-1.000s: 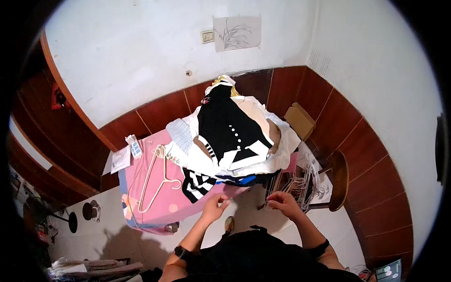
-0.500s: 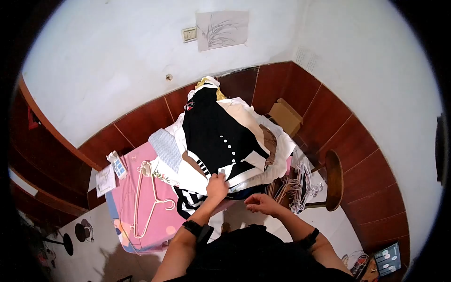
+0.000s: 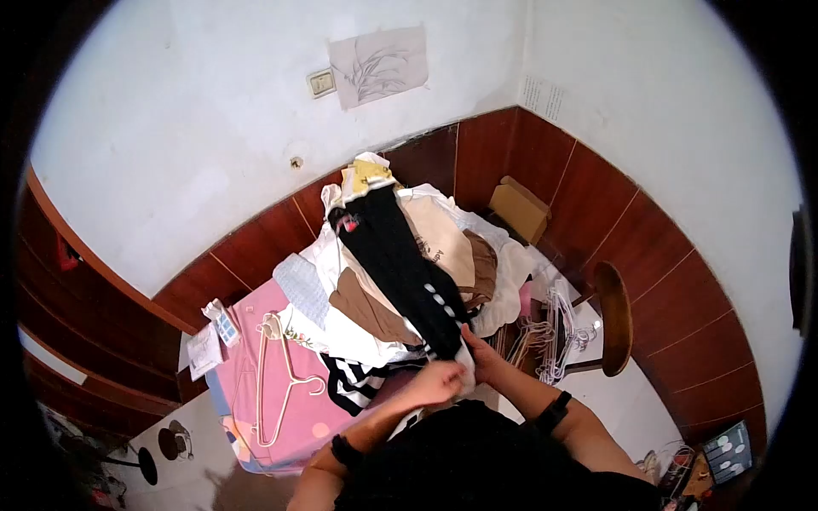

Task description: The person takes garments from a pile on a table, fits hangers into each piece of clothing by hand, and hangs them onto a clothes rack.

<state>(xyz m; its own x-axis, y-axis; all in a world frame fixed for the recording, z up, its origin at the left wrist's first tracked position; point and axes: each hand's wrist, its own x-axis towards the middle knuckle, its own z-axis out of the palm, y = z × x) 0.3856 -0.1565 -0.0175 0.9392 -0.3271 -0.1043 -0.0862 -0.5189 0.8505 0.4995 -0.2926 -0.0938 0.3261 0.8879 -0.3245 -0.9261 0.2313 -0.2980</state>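
A black garment with white buttons and white trim (image 3: pixel 399 264) is stretched in a narrow, bunched strip over the clothes pile. Its white near end is gathered between my hands, close to my body. My left hand (image 3: pixel 439 385) is closed at that white end, its fingertips partly hidden. On the other side, my right hand (image 3: pixel 484 355) grips the same end, thumb up along the cloth. Under the garment lie a brown piece of clothing (image 3: pixel 368 308), a cream one with lettering (image 3: pixel 439 230) and a black-and-white striped one (image 3: pixel 351 383).
A white clothes hanger (image 3: pixel 277 383) lies on the pink bed cover (image 3: pixel 239 362) at left. Several more hangers (image 3: pixel 558 332) are bunched at right, beside a wooden chair (image 3: pixel 612 319). A cardboard box (image 3: pixel 520 209) stands by the tiled wall.
My right hand has come up from beside the pile onto the garment's white end. My left hand has moved toward me and right. The spread garment is now gathered into a narrow strip.
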